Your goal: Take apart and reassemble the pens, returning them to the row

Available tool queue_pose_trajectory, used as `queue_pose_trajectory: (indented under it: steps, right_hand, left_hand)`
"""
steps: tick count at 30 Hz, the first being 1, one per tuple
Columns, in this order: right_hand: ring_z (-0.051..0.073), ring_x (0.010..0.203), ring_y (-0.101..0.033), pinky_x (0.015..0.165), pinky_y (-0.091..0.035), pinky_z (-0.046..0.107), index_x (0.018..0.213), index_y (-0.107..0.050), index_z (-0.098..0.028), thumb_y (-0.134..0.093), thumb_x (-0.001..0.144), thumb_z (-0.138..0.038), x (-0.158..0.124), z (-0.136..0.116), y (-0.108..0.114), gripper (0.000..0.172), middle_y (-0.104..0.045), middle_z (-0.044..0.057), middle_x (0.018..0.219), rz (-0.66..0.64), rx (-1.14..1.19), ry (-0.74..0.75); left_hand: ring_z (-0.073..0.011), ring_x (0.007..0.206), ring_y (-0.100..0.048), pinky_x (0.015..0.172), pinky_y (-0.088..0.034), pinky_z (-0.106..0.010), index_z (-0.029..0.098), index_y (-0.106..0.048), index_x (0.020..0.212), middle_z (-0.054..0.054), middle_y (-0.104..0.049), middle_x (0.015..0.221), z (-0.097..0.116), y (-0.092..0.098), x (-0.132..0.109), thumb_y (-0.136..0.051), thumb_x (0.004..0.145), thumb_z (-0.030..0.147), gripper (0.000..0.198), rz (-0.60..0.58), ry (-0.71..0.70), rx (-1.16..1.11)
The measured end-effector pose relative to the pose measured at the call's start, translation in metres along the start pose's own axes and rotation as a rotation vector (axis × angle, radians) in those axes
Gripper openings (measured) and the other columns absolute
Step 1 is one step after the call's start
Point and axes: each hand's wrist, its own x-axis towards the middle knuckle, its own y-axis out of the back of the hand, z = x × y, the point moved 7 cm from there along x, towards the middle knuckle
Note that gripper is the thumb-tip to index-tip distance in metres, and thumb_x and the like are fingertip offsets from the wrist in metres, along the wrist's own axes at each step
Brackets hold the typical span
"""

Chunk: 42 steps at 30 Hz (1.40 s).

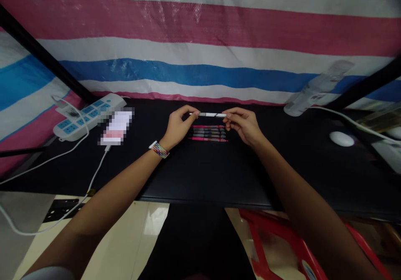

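A white pen (212, 114) is held level above the black table (200, 175), one end in each hand. My left hand (179, 125) pinches its left end between thumb and fingers. My right hand (243, 124) pinches the right end the same way. Directly beneath the pen, several pink and black pens (208, 133) lie side by side in a neat row on the table. A woven band sits on my left wrist.
A white and blue power strip (84, 116) and a blurred phone (116, 127) on a white cable lie at the left. A clear bottle (316, 89) lies at the back right, a white mouse (341, 138) beside it. A red stool (282, 246) stands below the table edge.
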Motion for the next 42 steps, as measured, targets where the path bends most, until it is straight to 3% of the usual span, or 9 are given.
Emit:
queue_pose_trajectory:
  steps: [7,13,17,21,25,33,36,38,42]
  right_hand:
    - [0.017,0.069,-0.068,0.069,-0.063,0.037,0.098,-0.087,-0.024,-0.098,0.079,-0.043,-0.002,0.002,-0.008,0.03,-0.078,0.004,0.083,-0.008,-0.005,0.018]
    - [0.016,0.068,-0.066,0.067,-0.062,0.037,0.097,-0.085,-0.025,-0.098,0.078,-0.045,0.0,0.005,-0.005,0.03,-0.077,0.003,0.083,0.031,0.02,0.009]
    - [0.016,0.07,-0.067,0.069,-0.063,0.037,0.098,-0.085,-0.024,-0.096,0.081,-0.044,0.002,0.008,-0.002,0.029,-0.077,0.004,0.085,0.049,0.024,0.004]
    - [0.016,0.072,-0.067,0.071,-0.064,0.037,0.098,-0.085,-0.023,-0.095,0.082,-0.042,0.002,0.009,0.001,0.027,-0.077,0.005,0.085,0.082,0.036,0.002]
    - [0.016,0.073,-0.068,0.073,-0.065,0.037,0.098,-0.086,-0.024,-0.096,0.083,-0.04,0.003,0.01,0.001,0.025,-0.079,0.005,0.087,0.075,0.047,-0.015]
    - [0.016,0.073,-0.069,0.074,-0.066,0.038,0.099,-0.085,-0.024,-0.096,0.083,-0.041,0.004,0.012,0.003,0.025,-0.079,0.005,0.087,0.078,0.044,-0.024]
    - [0.016,0.072,-0.069,0.073,-0.066,0.037,0.098,-0.085,-0.024,-0.096,0.083,-0.042,0.005,0.012,0.002,0.026,-0.079,0.004,0.087,0.065,0.042,-0.024]
    - [0.016,0.071,-0.069,0.072,-0.066,0.035,0.098,-0.085,-0.024,-0.097,0.083,-0.043,0.005,0.012,0.001,0.027,-0.079,0.004,0.086,0.06,0.039,-0.026]
    - [0.015,0.069,-0.069,0.07,-0.065,0.034,0.099,-0.084,-0.024,-0.097,0.083,-0.044,0.005,0.011,-0.001,0.029,-0.078,0.002,0.085,0.052,0.028,-0.024]
  left_hand:
    - [-0.0126,0.051,-0.049,0.055,-0.038,-0.031,0.021,-0.065,0.06,0.001,-0.053,0.051,-0.011,0.002,-0.001,-0.057,0.113,0.06,0.065,0.017,0.105,0.021]
    - [-0.0155,0.078,-0.069,0.075,-0.053,-0.03,0.024,-0.077,0.106,-0.002,-0.076,0.088,-0.011,0.0,0.004,-0.088,0.094,0.042,0.024,-0.014,0.029,-0.12]
    - [-0.0148,0.067,-0.065,0.068,-0.05,-0.03,0.022,-0.075,0.088,-0.002,-0.072,0.072,-0.018,-0.003,0.004,-0.069,0.108,0.046,0.032,-0.091,0.098,-0.056]
    - [-0.0154,0.073,-0.07,0.075,-0.056,-0.031,0.023,-0.078,0.111,-0.001,-0.077,0.079,-0.016,0.0,0.004,-0.081,0.098,0.041,0.022,-0.06,0.069,-0.108]
    - [-0.015,0.068,-0.067,0.073,-0.055,-0.033,0.022,-0.077,0.088,-0.001,-0.072,0.07,-0.02,0.001,0.005,-0.071,0.105,0.041,0.026,-0.082,0.08,-0.053]
    - [-0.0136,0.072,-0.069,0.073,-0.057,-0.029,0.024,-0.074,0.122,0.0,-0.075,0.085,-0.03,0.007,0.009,-0.088,0.087,0.019,0.037,0.0,0.099,-0.124]
    - [-0.0146,0.068,-0.069,0.071,-0.055,-0.03,0.021,-0.08,0.096,-0.001,-0.076,0.076,-0.028,0.003,0.008,-0.082,0.097,0.03,0.009,-0.07,0.117,-0.06]
    - [-0.0146,0.064,-0.067,0.068,-0.054,-0.031,0.021,-0.077,0.081,-0.002,-0.072,0.067,-0.026,0.002,0.007,-0.071,0.106,0.042,0.033,-0.083,0.12,-0.024]
    - [-0.0154,0.069,-0.07,0.072,-0.056,-0.031,0.024,-0.078,0.107,0.0,-0.074,0.074,-0.022,0.004,0.008,-0.083,0.096,0.039,0.02,-0.048,0.09,-0.098]
